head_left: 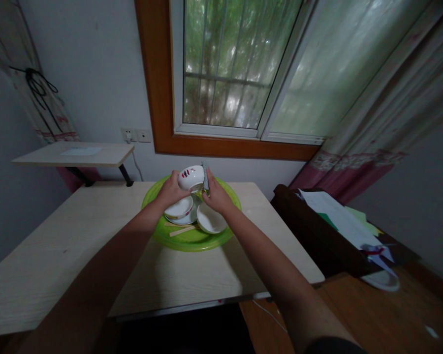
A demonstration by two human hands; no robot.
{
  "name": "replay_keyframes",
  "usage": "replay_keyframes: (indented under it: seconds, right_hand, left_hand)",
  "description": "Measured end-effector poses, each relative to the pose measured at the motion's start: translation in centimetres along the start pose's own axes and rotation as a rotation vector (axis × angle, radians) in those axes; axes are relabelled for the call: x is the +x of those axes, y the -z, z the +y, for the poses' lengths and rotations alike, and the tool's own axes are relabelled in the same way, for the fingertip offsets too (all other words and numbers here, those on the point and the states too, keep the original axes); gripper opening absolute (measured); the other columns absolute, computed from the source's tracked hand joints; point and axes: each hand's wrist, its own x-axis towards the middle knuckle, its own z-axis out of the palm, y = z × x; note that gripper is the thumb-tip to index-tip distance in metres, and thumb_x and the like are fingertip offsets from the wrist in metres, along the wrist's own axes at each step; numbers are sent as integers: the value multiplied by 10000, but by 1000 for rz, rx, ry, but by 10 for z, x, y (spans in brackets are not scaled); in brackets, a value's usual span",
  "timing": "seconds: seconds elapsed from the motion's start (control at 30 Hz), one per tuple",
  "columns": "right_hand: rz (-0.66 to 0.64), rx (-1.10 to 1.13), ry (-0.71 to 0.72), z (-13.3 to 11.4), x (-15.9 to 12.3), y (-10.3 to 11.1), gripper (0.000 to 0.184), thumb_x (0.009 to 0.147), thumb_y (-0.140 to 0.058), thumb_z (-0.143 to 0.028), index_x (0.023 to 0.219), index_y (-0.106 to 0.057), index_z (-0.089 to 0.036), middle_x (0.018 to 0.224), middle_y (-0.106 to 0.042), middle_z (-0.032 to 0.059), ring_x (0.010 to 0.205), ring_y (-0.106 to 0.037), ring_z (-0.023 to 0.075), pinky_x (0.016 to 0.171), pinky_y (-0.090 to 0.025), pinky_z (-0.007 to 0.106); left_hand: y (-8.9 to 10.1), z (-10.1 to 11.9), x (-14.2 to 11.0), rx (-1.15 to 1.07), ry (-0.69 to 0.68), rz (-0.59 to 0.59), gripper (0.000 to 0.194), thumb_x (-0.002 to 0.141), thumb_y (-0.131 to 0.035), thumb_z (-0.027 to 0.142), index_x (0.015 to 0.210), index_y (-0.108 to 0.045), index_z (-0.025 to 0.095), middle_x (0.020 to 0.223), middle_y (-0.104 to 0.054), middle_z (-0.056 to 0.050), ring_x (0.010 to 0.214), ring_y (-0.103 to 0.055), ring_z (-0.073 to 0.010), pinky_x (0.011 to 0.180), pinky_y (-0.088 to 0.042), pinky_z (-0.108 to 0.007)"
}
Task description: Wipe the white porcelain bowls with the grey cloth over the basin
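Observation:
My left hand (172,191) grips a white bowl (191,177) with a red pattern, tilted on its side above a green basin (192,242). Pressed to the bowl's right side is a thin grey-green cloth or pad (205,178), its exact kind unclear, with my right hand (217,195) closed on it. Below, in the basin, a stacked white bowl (177,207) rests on a plate (180,221) at the left. Another white bowl (211,219) leans at the right. Several light wooden chopsticks (182,230) lie in front of them.
The basin stands on a pale wooden table (133,275). A small raised shelf (77,153) is at the left rear, below wall sockets (136,135). A window (236,69) is behind. To the right, a dark brown piece of furniture (310,236) holds papers (339,221).

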Motion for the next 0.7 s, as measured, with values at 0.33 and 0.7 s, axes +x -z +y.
replay_keyframes:
  seconds: [0.33, 0.7]
  right_hand:
    - [-44, -99, 123, -16, 0, 9, 968, 879, -567, -120, 1681, -34, -215, 1755, -38, 88, 1607, -172, 305, 1286, -300, 535]
    - [-125, -193, 336, -36, 1, 15, 829, 910, -541, -122, 1662, -223, -265, 1742, -166, 22, 1621, -77, 272, 1304, -231, 556]
  left_hand:
    - [2, -3, 4, -34, 117, 39, 605, 662, -815, 427, 1097, -455, 212, 1017, -670, -94, 897, -676, -263, 712, -492, -332]
    - [1, -2, 0, 56, 36, -49, 545, 679, -784, 336, 1108, -479, 196, 949, -665, -72, 811, -654, -235, 678, -455, -316]
